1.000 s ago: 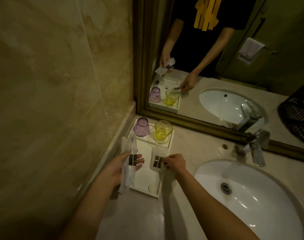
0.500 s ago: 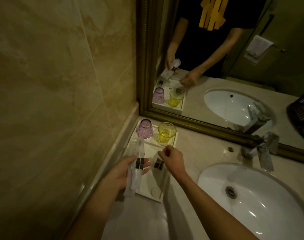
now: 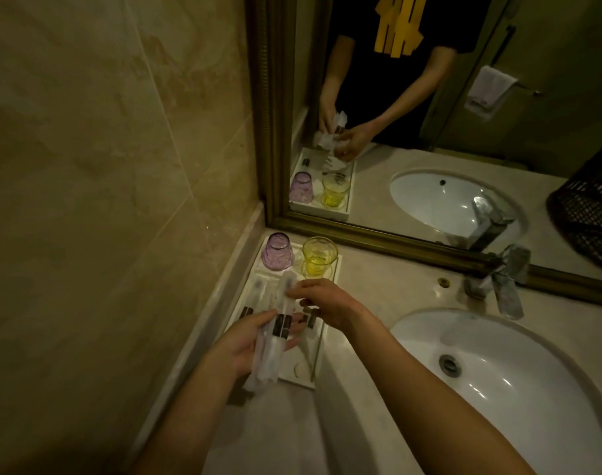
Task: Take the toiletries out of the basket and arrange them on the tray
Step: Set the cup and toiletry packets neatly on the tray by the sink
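Long, translucent white toiletry packets [image 3: 273, 341] with dark label bands lie gripped in the left hand [image 3: 244, 344] above the white rectangular tray [image 3: 330, 282] on the pale stone counter [image 3: 378, 289], while the right hand [image 3: 321, 303] pinches their upper end.

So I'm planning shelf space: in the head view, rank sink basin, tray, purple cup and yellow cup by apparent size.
1. Sink basin
2. Tray
3. Purple cup and yellow cup: they look alike, so unranked.
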Available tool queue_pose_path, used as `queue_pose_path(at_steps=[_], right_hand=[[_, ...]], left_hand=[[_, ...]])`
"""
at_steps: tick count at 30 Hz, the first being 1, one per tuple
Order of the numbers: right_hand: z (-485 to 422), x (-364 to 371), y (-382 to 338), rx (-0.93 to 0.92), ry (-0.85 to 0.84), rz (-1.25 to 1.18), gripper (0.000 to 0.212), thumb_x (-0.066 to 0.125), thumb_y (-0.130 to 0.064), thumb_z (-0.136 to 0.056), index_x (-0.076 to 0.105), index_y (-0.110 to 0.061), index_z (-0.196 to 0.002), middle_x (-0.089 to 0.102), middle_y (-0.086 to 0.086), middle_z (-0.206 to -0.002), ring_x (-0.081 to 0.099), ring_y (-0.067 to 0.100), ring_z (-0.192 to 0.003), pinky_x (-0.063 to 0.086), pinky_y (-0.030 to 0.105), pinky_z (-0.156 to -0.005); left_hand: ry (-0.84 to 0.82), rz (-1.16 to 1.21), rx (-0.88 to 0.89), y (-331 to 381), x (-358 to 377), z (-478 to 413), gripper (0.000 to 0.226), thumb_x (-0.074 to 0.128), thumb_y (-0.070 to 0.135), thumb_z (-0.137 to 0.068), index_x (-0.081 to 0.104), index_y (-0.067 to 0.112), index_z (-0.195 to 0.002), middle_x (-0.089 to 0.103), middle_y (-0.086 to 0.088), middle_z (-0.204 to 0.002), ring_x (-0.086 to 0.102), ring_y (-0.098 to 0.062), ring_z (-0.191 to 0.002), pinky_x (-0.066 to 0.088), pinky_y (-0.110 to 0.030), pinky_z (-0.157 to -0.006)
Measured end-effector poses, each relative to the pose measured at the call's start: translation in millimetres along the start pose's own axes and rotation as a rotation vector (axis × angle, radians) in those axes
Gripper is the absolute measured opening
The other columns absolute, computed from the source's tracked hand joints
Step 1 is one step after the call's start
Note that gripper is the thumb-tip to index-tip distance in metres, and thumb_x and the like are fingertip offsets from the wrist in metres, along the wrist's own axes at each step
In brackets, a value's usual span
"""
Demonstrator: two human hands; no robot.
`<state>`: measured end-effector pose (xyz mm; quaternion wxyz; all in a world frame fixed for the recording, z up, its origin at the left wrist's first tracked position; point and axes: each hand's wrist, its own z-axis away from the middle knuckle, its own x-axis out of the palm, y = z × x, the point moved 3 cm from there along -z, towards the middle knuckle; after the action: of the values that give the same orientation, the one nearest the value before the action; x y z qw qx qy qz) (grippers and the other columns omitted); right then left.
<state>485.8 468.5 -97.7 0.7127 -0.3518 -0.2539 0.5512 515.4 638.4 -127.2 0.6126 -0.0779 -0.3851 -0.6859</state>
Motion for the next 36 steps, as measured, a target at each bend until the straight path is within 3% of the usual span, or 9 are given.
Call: queue_pose_path(at_steps=[4, 7, 9, 14, 18, 26, 31, 33, 36], right_hand=[[-6, -5, 1, -0.048, 0.053, -0.039, 0.013, 0.074, -0.012, -0.092, 0.069, -0.004, -0.101, 0.065, 0.010, -0.077, 0.061, 0.013, -0.063, 0.040, 0.027, -0.058], [-15, -14, 1, -0.044, 0.131, -0.050, 0.011, 0.069, -0.004, -0.095, 0.064, -0.002, -0.085, 0.058, 0.013, -0.066, 0.052, 0.015, -0.053, 0.035, 0.022, -0.045], [-23, -18, 4, -0.049, 0.187, -0.008, 0.022, 0.068, 0.000, -0.094, 0.059, -0.005, -0.074, 0.056, 0.015, -0.065, 0.048, 0.017, -0.052, 0.035, 0.023, -0.046], [-44, -13, 23, -0.031, 0.303, 0.259, 0.012, 0.073, -0.003, -0.090, 0.063, -0.002, -0.084, 0.066, 0.022, -0.085, 0.063, 0.025, -0.069, 0.052, 0.032, -0.060], [-58, -7, 37, -0.033, 0.397, 0.486, 0.022, 0.073, -0.017, -0.092, 0.073, 0.005, -0.092, 0.077, 0.021, -0.100, 0.073, 0.035, -0.096, 0.060, 0.045, -0.089], [-48, -1, 27, -0.157, 0.498, 0.889, 0.041, 0.062, -0.044, -0.097, 0.064, -0.005, -0.108, 0.071, 0.018, -0.106, 0.068, 0.038, -0.100, 0.049, 0.038, -0.075], [-35, 1, -12, -0.293, 0.222, 0.405, 0.036, 0.067, -0.035, -0.098, 0.072, 0.001, -0.103, 0.078, 0.013, -0.092, 0.067, 0.020, -0.078, 0.059, 0.032, -0.071], [-26, 4, -24, -0.252, 0.063, 0.304, 0.037, 0.065, -0.039, -0.098, 0.074, -0.006, -0.110, 0.077, 0.004, -0.094, 0.063, 0.012, -0.078, 0.048, 0.018, -0.057], [-21, 1, -33, -0.192, -0.024, 0.331, 0.038, 0.067, -0.042, -0.095, 0.076, -0.008, -0.112, 0.073, 0.000, -0.095, 0.058, 0.010, -0.076, 0.036, 0.024, -0.061]], left_hand=[[0.112, 0.041, 0.011, -2, -16, 10, 0.040, 0.055, 0.020, -0.098, 0.058, -0.003, -0.131, 0.069, -0.027, -0.123, 0.070, -0.038, -0.109, 0.058, -0.048, -0.087], [0.171, 0.037, 0.035, 0, -29, 20, 0.037, 0.051, 0.019, -0.101, 0.059, -0.002, -0.130, 0.071, -0.023, -0.110, 0.074, -0.032, -0.085, 0.061, -0.039, -0.062], [0.183, 0.029, 0.057, 2, -35, 28, 0.037, 0.046, 0.020, -0.104, 0.056, -0.002, -0.132, 0.069, -0.022, -0.114, 0.070, -0.032, -0.096, 0.059, -0.044, -0.069], [0.200, 0.068, 0.107, 2, -51, 41, 0.039, 0.039, 0.020, -0.107, 0.051, -0.005, -0.135, 0.060, -0.030, -0.132, 0.063, -0.037, -0.112, 0.054, -0.049, -0.083], [0.208, 0.032, 0.119, 0, -54, 45, 0.038, 0.040, 0.021, -0.107, 0.053, -0.003, -0.133, 0.063, -0.028, -0.129, 0.065, -0.036, -0.111, 0.055, -0.047, -0.082], [0.141, 0.005, 0.109, 0, -41, 39, 0.037, 0.042, 0.023, -0.106, 0.057, -0.001, -0.130, 0.065, -0.026, -0.128, 0.064, -0.037, -0.116, 0.056, -0.046, -0.083], [0.032, -0.070, 0.063, 5, -14, 24, 0.038, 0.044, 0.025, -0.104, 0.059, 0.002, -0.130, 0.069, -0.024, -0.125, 0.067, -0.036, -0.116, 0.057, -0.044, -0.089], [-0.020, -0.094, 0.055, 6, -1, 18, 0.037, 0.046, 0.025, -0.103, 0.060, 0.002, -0.128, 0.070, -0.024, -0.122, 0.069, -0.035, -0.113, 0.057, -0.045, -0.090], [-0.089, -0.138, 0.055, 7, 16, 9, 0.038, 0.043, 0.026, -0.104, 0.060, 0.003, -0.129, 0.070, -0.023, -0.124, 0.068, -0.034, -0.115, 0.055, -0.045, -0.092]])
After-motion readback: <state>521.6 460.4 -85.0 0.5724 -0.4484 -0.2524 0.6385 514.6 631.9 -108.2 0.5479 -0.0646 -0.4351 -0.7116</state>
